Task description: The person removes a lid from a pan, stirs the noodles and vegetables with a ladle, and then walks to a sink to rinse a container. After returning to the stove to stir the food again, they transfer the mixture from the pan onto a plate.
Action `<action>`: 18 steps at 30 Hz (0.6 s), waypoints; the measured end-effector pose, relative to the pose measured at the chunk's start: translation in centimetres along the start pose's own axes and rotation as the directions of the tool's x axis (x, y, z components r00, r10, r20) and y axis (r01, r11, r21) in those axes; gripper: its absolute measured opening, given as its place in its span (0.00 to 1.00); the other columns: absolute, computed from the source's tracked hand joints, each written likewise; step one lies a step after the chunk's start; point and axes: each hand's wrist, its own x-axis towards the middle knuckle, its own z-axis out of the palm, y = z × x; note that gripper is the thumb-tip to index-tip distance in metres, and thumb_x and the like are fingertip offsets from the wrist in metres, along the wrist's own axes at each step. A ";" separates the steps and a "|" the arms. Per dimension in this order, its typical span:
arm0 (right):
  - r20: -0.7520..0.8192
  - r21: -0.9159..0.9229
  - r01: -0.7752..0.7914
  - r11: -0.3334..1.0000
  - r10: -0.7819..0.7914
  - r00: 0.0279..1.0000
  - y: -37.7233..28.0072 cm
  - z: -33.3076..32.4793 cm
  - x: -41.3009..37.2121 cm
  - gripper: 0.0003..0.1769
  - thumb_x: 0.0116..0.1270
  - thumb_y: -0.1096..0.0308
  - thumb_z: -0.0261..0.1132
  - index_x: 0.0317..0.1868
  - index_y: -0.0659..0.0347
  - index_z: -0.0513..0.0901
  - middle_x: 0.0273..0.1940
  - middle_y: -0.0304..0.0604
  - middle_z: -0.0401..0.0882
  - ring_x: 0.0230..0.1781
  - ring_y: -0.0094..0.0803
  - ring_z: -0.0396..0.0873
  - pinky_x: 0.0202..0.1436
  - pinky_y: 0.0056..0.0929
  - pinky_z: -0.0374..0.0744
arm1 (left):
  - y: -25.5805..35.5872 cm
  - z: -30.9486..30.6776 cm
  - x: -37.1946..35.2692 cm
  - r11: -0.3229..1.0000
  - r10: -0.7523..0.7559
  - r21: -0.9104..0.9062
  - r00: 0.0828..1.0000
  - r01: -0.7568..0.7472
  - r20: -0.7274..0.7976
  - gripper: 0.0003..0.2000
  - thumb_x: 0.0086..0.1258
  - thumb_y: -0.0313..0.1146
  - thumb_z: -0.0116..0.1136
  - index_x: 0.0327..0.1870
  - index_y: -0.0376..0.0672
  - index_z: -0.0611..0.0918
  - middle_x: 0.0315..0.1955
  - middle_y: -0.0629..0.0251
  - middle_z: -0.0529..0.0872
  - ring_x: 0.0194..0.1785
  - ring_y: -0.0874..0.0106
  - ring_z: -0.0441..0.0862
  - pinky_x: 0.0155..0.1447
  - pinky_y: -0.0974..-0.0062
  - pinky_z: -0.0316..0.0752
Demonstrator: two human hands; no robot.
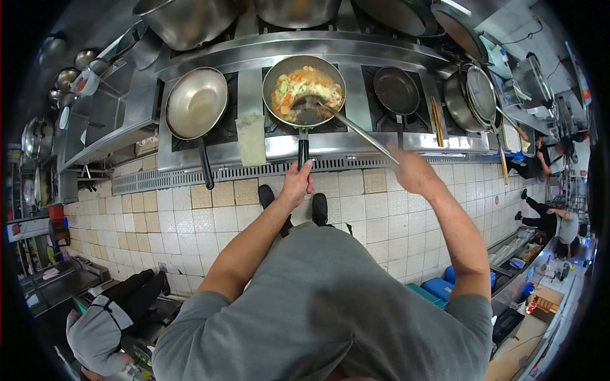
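Observation:
My left hand (297,185) is closed round the black handle of a frying pan (269,76) on the middle burner. Chopped vegetables with orange and pale green pieces (305,80) fill the far half of the pan; its near part shows dark metal. A ladle (363,133) reaches into the pan from the right, its bowl down against the food. Around the end of its long metal handle, my right hand (416,172) is closed and slightly blurred. To the left of the pan, a folded pale cloth (251,136) hangs over the stove's front edge.
A wide steel pan (198,101) sits on the left burner, its handle jutting past the edge. A small dark pan (396,90) and wooden chopsticks (436,121) lie to the right, near strainers (480,92). Large pots (185,22) stand behind. Other people (105,330) work at lower left and far right.

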 end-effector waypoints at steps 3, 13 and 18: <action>-0.066 0.117 0.081 0.990 -0.074 0.995 -0.6 1.0 -0.9 0.28 0.64 0.73 0.59 0.66 0.59 0.71 0.48 0.64 0.81 0.51 0.58 0.79 0.55 0.46 0.76 | -0.1 -0.2 0.1 1.000 0.009 -0.003 1.000 -0.009 0.006 0.13 0.76 0.45 0.55 0.41 0.46 0.69 0.17 0.70 0.71 0.13 0.75 0.67 0.20 0.71 0.67; -0.071 0.350 -0.017 0.937 0.045 0.996 -3.4 3.7 -1.3 0.24 0.67 0.71 0.59 0.64 0.65 0.73 0.52 0.63 0.80 0.54 0.54 0.79 0.59 0.39 0.74 | 0.2 0.3 -0.2 0.999 -0.014 -0.030 1.000 0.014 -0.001 0.14 0.76 0.46 0.55 0.41 0.46 0.70 0.19 0.69 0.72 0.14 0.75 0.69 0.19 0.71 0.71; 0.238 0.686 -0.224 0.692 0.077 0.968 -4.0 2.5 -3.0 0.26 0.68 0.72 0.59 0.67 0.64 0.69 0.30 0.54 0.78 0.26 0.49 0.75 0.40 0.40 0.78 | 0.1 0.3 0.0 1.000 -0.016 -0.018 1.000 0.017 0.017 0.14 0.75 0.46 0.55 0.42 0.46 0.70 0.19 0.69 0.73 0.15 0.74 0.70 0.20 0.71 0.71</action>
